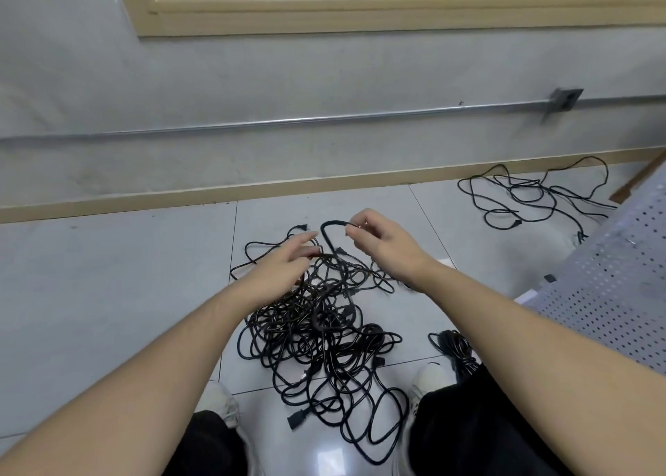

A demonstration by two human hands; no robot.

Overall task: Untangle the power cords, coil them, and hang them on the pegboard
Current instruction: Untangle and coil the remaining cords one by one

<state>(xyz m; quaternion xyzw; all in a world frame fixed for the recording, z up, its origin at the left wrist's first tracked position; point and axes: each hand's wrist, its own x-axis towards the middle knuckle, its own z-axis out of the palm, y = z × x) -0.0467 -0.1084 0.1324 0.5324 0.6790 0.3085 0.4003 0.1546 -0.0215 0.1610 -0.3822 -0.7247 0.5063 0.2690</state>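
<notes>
We're looking down at the tangled pile of black power cords point(317, 335) on the tiled floor point(108, 295), centre frame, between our two shoes. Right hand point(378, 239), centre and just above the pile, pinches a lifted cord loop point(329, 228) w/ thumb + fingertips; the loop arcs up off the heap and drops back into it. Left hand point(284, 263), just left of the loop, fingers spread and mostly straight, reaching toward the cords; palm side hidden, so can't tell if it's touching any strand, but it isn't gripping anything we can see. Strands in the heap overlap too much to count cords or trace ends. One plug end point(297, 419) shows at lower centre, another small plug point(301, 227) at the pile's top left. A smaller coiled bundle point(456, 349) sits lower right, partly hidden behind our right forearm and knee. A second loose cord spread point(533, 198) lies at upper right near the baseboard, well apart from the main pile. The perforated pegboard point(612, 295) lies at right edge, cut off by the frame. Legs cut off at the bottom.
</notes>
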